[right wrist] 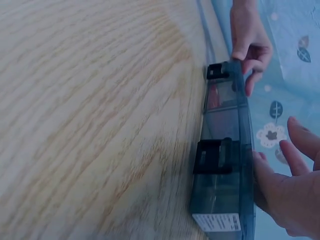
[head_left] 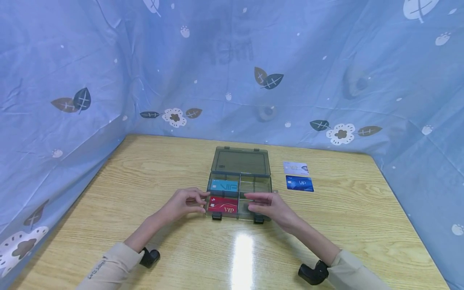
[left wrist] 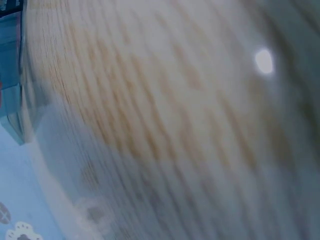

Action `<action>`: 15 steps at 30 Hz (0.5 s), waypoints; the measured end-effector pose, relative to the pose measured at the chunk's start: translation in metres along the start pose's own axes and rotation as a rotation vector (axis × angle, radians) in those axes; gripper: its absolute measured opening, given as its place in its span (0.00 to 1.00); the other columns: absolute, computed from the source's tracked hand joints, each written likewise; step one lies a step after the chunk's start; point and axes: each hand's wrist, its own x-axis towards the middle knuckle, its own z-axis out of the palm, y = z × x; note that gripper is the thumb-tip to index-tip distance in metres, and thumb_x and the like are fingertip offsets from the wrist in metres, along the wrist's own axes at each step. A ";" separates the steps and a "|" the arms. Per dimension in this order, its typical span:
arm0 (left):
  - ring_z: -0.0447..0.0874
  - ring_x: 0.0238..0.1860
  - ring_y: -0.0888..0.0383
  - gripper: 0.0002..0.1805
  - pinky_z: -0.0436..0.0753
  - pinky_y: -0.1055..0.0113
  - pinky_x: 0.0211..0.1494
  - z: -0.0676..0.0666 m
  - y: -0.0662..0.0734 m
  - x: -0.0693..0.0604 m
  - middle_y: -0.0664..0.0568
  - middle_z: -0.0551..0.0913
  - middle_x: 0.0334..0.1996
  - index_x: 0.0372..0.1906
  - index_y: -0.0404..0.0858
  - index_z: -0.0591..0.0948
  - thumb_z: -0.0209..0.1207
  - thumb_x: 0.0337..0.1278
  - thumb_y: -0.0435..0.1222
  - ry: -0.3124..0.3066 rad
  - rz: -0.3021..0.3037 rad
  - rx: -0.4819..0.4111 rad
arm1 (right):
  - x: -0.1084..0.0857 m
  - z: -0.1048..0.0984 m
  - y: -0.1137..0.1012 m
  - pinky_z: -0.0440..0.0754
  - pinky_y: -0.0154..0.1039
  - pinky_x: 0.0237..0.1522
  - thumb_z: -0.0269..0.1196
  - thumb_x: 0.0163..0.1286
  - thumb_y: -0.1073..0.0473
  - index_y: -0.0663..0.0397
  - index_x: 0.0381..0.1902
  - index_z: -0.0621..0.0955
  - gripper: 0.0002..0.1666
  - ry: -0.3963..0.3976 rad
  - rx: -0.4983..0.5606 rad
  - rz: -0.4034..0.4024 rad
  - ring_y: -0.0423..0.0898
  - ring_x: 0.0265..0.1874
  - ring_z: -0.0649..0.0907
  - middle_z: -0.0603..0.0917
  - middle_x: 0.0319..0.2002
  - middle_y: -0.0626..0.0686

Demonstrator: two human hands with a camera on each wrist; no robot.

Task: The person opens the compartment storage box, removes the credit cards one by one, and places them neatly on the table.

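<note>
A smoky clear box (head_left: 238,197) lies on the table with its lid (head_left: 241,162) tilted back. Its left compartments hold a light blue VIP card (head_left: 224,185) at the back and a red VIP card (head_left: 222,204) in front. My left hand (head_left: 183,205) is at the box's left side, fingers bent and touching its edge. Over the right compartments is my right hand (head_left: 273,207), thumb and fingers apart. In the right wrist view, the right hand (right wrist: 292,185) has its thumb against the box (right wrist: 220,192), and the left hand (right wrist: 250,37) touches the far corner.
Right of the box, a pale VIP card (head_left: 295,168) and a dark blue VIP card (head_left: 299,183) lie on the wooden table (head_left: 163,161). A blue patterned cloth (head_left: 224,80) hangs behind the table and at both sides. Black latches (head_left: 216,216) stick out from the box's front.
</note>
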 end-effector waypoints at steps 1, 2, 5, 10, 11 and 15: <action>0.86 0.43 0.50 0.06 0.84 0.68 0.50 0.000 0.000 0.000 0.38 0.81 0.51 0.28 0.38 0.83 0.70 0.44 0.30 0.000 0.001 0.000 | 0.002 0.001 0.000 0.80 0.39 0.57 0.62 0.68 0.62 0.72 0.62 0.71 0.28 -0.005 -0.013 0.008 0.63 0.60 0.73 0.72 0.62 0.68; 0.85 0.44 0.50 0.06 0.84 0.68 0.51 0.000 0.000 0.000 0.38 0.81 0.51 0.28 0.38 0.83 0.70 0.45 0.30 0.000 -0.001 -0.001 | 0.003 0.003 0.000 0.80 0.40 0.57 0.62 0.68 0.62 0.71 0.61 0.72 0.27 -0.008 -0.027 0.016 0.63 0.60 0.73 0.72 0.62 0.67; 0.85 0.44 0.49 0.06 0.84 0.67 0.51 0.000 0.001 0.000 0.37 0.81 0.51 0.28 0.37 0.82 0.70 0.44 0.28 0.002 -0.019 0.003 | 0.008 0.006 -0.002 0.78 0.46 0.59 0.62 0.69 0.60 0.67 0.61 0.73 0.26 -0.018 -0.075 0.037 0.61 0.62 0.72 0.72 0.63 0.64; 0.85 0.43 0.45 0.07 0.85 0.61 0.49 0.001 0.007 0.000 0.34 0.80 0.51 0.27 0.32 0.82 0.69 0.43 0.23 0.010 -0.036 0.025 | 0.015 0.011 -0.005 0.76 0.50 0.61 0.60 0.71 0.59 0.63 0.62 0.74 0.24 -0.056 -0.150 0.041 0.59 0.63 0.72 0.73 0.63 0.63; 0.85 0.42 0.44 0.07 0.85 0.60 0.49 0.001 0.010 -0.001 0.33 0.80 0.50 0.27 0.31 0.82 0.69 0.43 0.23 0.010 -0.035 0.029 | 0.016 0.011 -0.005 0.77 0.49 0.60 0.60 0.71 0.60 0.63 0.62 0.74 0.24 -0.063 -0.163 0.038 0.59 0.62 0.72 0.73 0.63 0.63; 0.85 0.43 0.42 0.06 0.85 0.57 0.49 -0.001 0.026 -0.001 0.31 0.80 0.50 0.28 0.28 0.81 0.68 0.43 0.21 0.003 -0.032 0.026 | 0.022 0.015 -0.007 0.80 0.48 0.57 0.59 0.71 0.61 0.62 0.61 0.75 0.22 -0.080 -0.205 0.041 0.57 0.58 0.76 0.72 0.63 0.64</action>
